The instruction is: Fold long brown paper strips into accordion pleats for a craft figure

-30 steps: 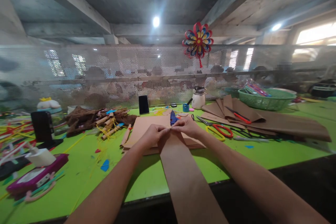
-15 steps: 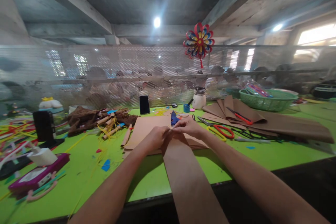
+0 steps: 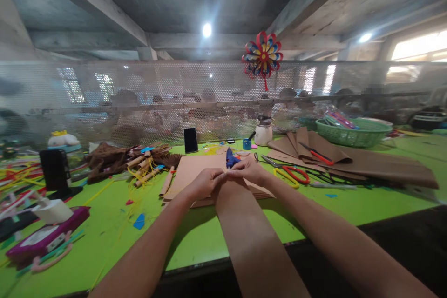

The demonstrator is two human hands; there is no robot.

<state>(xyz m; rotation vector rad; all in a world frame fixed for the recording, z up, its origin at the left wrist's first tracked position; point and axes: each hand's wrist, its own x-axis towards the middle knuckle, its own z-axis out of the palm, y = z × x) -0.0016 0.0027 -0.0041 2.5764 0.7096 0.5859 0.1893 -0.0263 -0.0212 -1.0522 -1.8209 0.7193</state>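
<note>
Over a paper stack (image 3: pixel 190 172), the left hand (image 3: pixel 206 182) pinches the far end of a brown paper strip (image 3: pixel 250 230), which runs nearer past the edge of the green table (image 3: pixel 195 247); uneven pulling could crease it. The blue tool (image 3: pixel 230 158) just beyond could be knocked if the right hand (image 3: pixel 253 170), pinching that same end, pushes forward.

On my feed, I see a plain brown paper strip (image 3: pixel 249 228) at the left hand (image 3: pixel 206 182) and right hand (image 3: pixel 250 170), a blue glue gun (image 3: pixel 230 158) beyond, lime-green tabletop (image 3: pixel 197 240) beneath.
</note>
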